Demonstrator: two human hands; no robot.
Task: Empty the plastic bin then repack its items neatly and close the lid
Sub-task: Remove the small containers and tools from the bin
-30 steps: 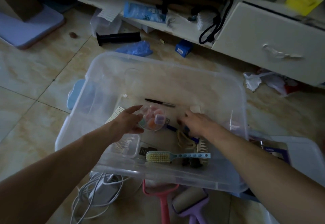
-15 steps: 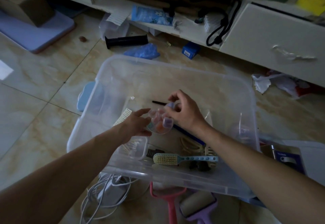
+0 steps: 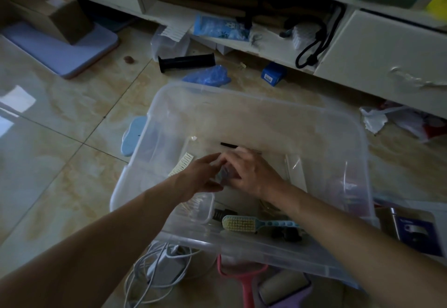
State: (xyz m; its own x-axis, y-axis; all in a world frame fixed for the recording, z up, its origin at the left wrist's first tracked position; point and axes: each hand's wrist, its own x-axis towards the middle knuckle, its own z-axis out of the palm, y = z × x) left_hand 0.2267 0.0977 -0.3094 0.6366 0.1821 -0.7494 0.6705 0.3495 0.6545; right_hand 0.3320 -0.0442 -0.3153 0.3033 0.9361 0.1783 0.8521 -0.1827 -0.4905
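The clear plastic bin (image 3: 362, 143) stands open on the tiled floor. Both hands are inside it, over its middle. My left hand (image 3: 200, 174) holds a small round clear container (image 3: 225, 174) with coloured pieces from the left. My right hand (image 3: 251, 172) covers the container from the right, fingers curled on it, so most of it is hidden. In the bin lie a black pen (image 3: 229, 144), a white comb (image 3: 181, 166), a small clear box (image 3: 196, 207) and a yellow-bristled brush with a blue handle (image 3: 256, 223).
White cables with a charger (image 3: 159, 266), a pink-handled tool (image 3: 244, 281) and a purple lint roller (image 3: 283, 286) lie on the floor in front of the bin. A blue lid (image 3: 134, 136) sits behind its left side. Shelves and a drawer unit (image 3: 387, 49) stand beyond.
My right hand rose from the bin's floor to the small container in my left hand and now closes over it. The camera view shifted slightly.
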